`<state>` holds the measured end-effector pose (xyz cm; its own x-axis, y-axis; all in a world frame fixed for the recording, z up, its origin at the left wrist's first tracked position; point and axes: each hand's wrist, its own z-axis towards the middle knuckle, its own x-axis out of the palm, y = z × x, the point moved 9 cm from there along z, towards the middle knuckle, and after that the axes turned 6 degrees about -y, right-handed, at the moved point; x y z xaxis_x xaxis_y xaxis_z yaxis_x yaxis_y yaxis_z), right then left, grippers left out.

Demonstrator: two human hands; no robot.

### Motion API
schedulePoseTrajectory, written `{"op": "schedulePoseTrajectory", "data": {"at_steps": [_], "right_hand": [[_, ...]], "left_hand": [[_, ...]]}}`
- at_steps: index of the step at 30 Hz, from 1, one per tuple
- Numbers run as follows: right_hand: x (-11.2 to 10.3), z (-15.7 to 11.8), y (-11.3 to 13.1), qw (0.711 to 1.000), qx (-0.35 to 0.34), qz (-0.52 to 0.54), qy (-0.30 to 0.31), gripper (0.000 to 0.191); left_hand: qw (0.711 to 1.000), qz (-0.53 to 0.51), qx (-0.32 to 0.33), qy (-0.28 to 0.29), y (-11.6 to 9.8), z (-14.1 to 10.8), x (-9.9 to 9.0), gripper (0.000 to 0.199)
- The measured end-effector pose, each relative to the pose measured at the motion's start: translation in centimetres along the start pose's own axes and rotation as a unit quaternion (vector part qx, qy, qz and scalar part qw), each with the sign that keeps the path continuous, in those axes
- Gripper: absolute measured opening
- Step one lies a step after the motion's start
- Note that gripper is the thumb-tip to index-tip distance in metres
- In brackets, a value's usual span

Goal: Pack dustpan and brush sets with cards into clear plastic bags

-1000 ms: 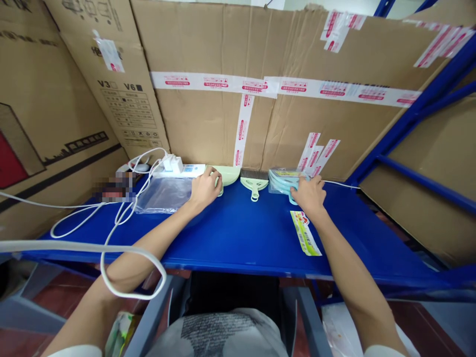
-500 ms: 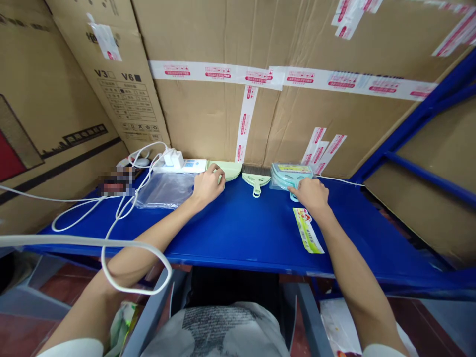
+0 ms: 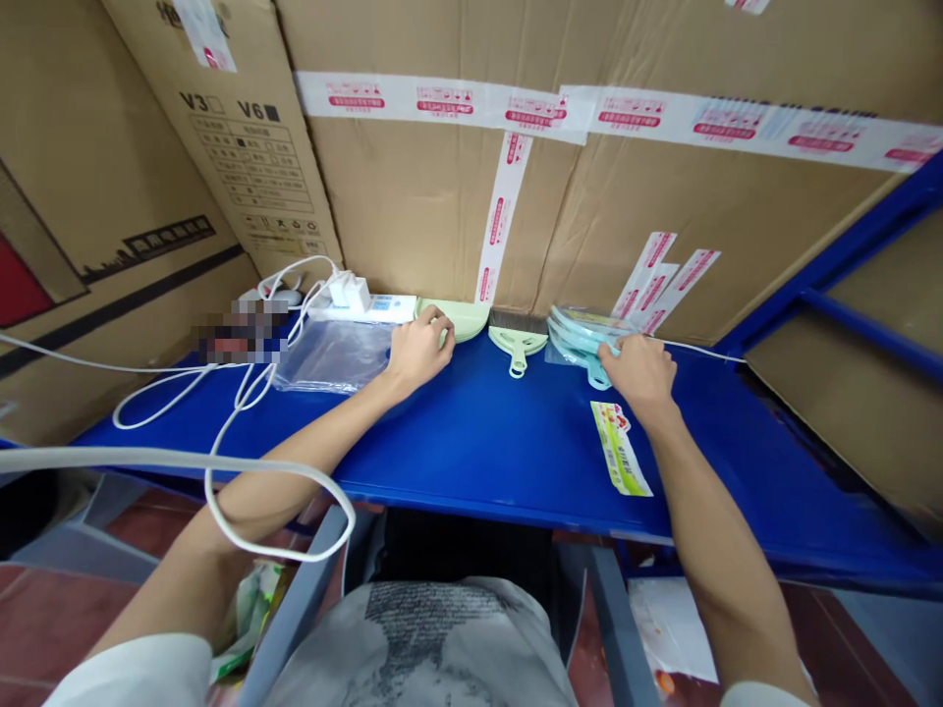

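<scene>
My left hand [image 3: 422, 350] has its fingers curled over the left end of a light green dustpan [image 3: 469, 319], which lies at the back of the table against the cardboard. Right of it is a matching light green hand brush [image 3: 519, 340] with dark bristles, its handle towards me; neither hand touches it. With my right hand [image 3: 642, 370] I grip a light blue dustpan set [image 3: 585, 339] in clear plastic wrapping, tilted a little. My fingers and the wrapping hide part of it. In front of that hand lies a yellow-green printed label [image 3: 621, 450].
Clear plastic bags [image 3: 335, 355] lie left of my left hand. Behind them is a white power strip [image 3: 394, 308] with a plugged-in charger [image 3: 349, 293]. White cables [image 3: 221, 462] loop over the left side and across my left forearm. Cardboard walls [image 3: 413, 206] enclose the blue table [image 3: 471, 432].
The camera view has tilted downward. My right hand has tipped the wrapped blue dustpan set and closed further around it. My left hand remains at the green dustpan.
</scene>
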<state>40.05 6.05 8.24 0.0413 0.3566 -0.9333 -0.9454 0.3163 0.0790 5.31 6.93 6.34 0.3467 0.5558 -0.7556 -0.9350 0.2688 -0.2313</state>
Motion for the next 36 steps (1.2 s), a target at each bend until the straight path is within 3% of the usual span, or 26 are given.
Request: {"op": "schedulePoseTrajectory", "data": {"at_steps": [7,16,26,36], "right_hand": [[-0.3,0.3,0.1,0.998,-0.017,0.045,-0.035,0.047],[-1.9,1.8,-0.9,0.986,-0.055,0.076,-0.14,0.044],[-0.8,1.4,-1.1,0.995,-0.012,0.067,-0.07,0.043],[0.4,2.4,-0.6,0.992,-0.077,0.09,-0.032,0.038]], "left_hand": [[1.0,-0.012,0.0,-0.006,0.0,0.0,0.1,0.031],[1.0,-0.028,0.003,-0.008,0.0,-0.1,0.1,0.031],[1.0,-0.012,0.019,0.005,-0.5,-0.2,0.4,0.03],[1.0,-0.013,0.02,0.007,-0.5,-0.2,0.5,0.03]]}}
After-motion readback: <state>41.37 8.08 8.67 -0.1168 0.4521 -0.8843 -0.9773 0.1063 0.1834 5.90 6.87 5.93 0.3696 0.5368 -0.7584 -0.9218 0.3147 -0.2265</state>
